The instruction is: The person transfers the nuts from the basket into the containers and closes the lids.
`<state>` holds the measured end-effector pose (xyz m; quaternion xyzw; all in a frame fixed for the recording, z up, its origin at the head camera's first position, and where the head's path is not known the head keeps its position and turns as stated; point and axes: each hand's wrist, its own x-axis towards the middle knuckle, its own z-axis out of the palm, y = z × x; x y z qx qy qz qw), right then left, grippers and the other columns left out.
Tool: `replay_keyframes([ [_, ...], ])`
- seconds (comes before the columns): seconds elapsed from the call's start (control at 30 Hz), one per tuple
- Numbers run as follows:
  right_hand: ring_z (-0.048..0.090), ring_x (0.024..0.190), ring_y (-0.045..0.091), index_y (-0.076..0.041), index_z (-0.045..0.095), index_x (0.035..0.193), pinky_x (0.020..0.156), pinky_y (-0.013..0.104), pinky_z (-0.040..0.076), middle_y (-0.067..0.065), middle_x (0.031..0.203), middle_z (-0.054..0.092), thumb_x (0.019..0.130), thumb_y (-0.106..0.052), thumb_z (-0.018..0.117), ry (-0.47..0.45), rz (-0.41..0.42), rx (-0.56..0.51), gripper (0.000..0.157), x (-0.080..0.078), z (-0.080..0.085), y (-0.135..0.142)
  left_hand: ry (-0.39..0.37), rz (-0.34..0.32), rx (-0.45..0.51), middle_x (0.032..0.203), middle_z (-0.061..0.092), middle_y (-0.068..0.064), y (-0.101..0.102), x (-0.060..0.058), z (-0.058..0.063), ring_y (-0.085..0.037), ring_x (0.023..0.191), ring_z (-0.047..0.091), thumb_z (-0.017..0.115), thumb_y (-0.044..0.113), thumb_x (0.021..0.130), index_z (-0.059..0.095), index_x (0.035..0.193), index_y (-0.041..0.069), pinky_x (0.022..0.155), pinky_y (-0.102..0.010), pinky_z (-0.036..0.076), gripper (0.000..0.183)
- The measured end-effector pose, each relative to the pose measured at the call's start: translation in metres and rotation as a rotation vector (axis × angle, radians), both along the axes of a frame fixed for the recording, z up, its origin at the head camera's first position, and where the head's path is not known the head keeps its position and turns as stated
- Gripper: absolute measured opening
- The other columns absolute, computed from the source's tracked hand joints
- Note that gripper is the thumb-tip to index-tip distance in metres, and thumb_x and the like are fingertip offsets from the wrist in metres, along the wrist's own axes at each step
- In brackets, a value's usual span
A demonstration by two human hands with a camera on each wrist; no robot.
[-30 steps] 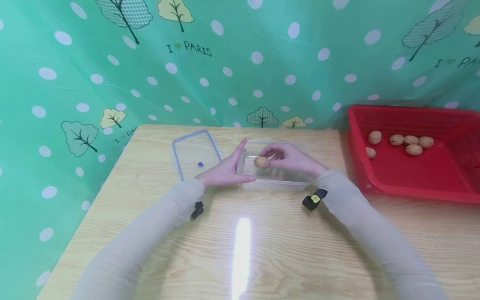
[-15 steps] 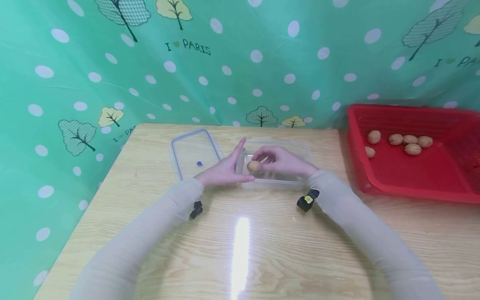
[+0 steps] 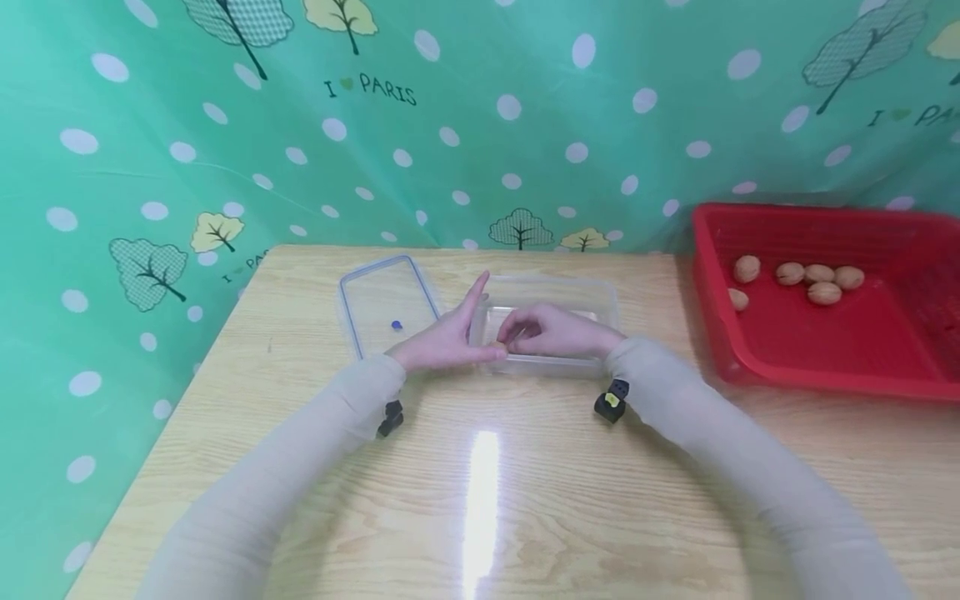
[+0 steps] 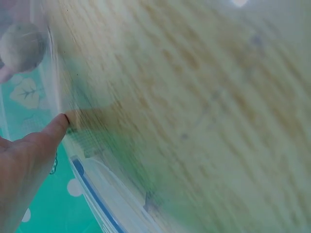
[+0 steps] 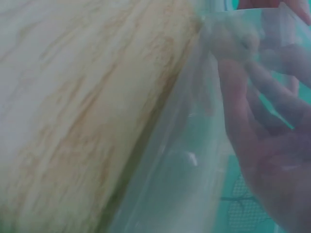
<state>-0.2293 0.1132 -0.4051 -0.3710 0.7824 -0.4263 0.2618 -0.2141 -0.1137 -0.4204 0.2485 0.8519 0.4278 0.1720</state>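
Observation:
A clear plastic food container [image 3: 573, 367] stands on the table in the head view. My left hand [image 3: 446, 340] touches its left end, with the thumb extended along the front and the fingers stretched towards the back. Inside the container, my right hand [image 3: 561, 332] reaches low to the front left corner and pinches a walnut [image 4: 23, 47]. From the head, most of that walnut is hidden behind my left thumb and right fingers. Through the clear wall, the right wrist view shows my curled right fingers [image 5: 233, 87] around it.
Left of the container lies its clear lid [image 3: 386, 300] with a blue seal. A red basket [image 3: 832, 379] at the right holds several walnuts [image 3: 824, 292]. A green patterned cloth [image 3: 450, 108] hangs behind the wooden table [image 3: 570, 492].
My right hand has moved left and down with the walnut, to the container's front left corner. My left hand has stayed at the container's left end.

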Motion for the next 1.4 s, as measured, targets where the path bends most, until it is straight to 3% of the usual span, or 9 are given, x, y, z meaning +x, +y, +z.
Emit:
replay_keyframes([
  [0.2, 0.059, 0.112, 0.022, 0.000, 0.062, 0.122, 0.100, 0.036, 0.044, 0.008, 0.119, 0.064, 0.094, -0.003, 0.057, -0.025, 0.068, 0.001, 0.029, -0.001, -0.003, -0.001, 0.001, 0.000, 0.003, 0.158, 0.008, -0.020, 0.000, 0.000, 0.001, -0.037, 0.140, 0.022, 0.077, 0.043, 0.081, -0.019, 0.151, 0.036, 0.109, -0.051, 0.027, 0.119],
  [0.43, 0.056, 0.116, 0.022, 0.001, 0.057, 0.127, 0.103, 0.035, 0.041, 0.010, 0.125, 0.061, 0.096, -0.004, 0.055, -0.062, 0.083, 0.004, 0.032, -0.004, -0.007, 0.000, 0.000, 0.003, 0.003, 0.158, 0.011, -0.020, 0.000, 0.000, 0.000, -0.036, 0.140, 0.023, 0.077, 0.039, 0.082, -0.020, 0.151, 0.036, 0.109, -0.050, 0.027, 0.119],
  [0.9, 0.053, 0.119, 0.026, 0.002, 0.051, 0.134, 0.104, 0.040, 0.040, 0.012, 0.129, 0.057, 0.096, -0.009, 0.055, -0.051, 0.038, 0.031, 0.040, -0.001, -0.003, 0.004, 0.003, 0.002, -0.017, 0.160, 0.002, -0.015, 0.000, 0.001, 0.001, -0.036, 0.141, 0.019, 0.076, 0.047, 0.081, -0.020, 0.150, 0.037, 0.110, -0.053, 0.025, 0.119],
  [1.23, 0.057, 0.110, 0.025, 0.000, 0.050, 0.136, 0.090, 0.038, 0.050, 0.013, 0.130, 0.056, 0.095, -0.008, 0.056, -0.122, -0.020, 0.015, 0.042, 0.000, 0.002, 0.007, -0.014, 0.012, -0.020, 0.160, 0.004, -0.015, 0.000, 0.000, 0.001, -0.036, 0.141, 0.021, 0.077, 0.042, 0.081, -0.021, 0.149, 0.041, 0.109, -0.054, 0.026, 0.119],
  [1.4, 0.059, 0.106, 0.027, 0.003, 0.050, 0.134, 0.089, 0.039, 0.051, 0.017, 0.127, 0.057, 0.093, -0.005, 0.058, -0.066, -0.020, -0.006, 0.043, 0.002, 0.007, 0.010, -0.015, 0.014, -0.017, 0.160, 0.006, -0.016, 0.000, 0.001, 0.001, -0.036, 0.140, 0.021, 0.077, 0.042, 0.082, -0.021, 0.149, 0.040, 0.108, -0.053, 0.027, 0.118],
])
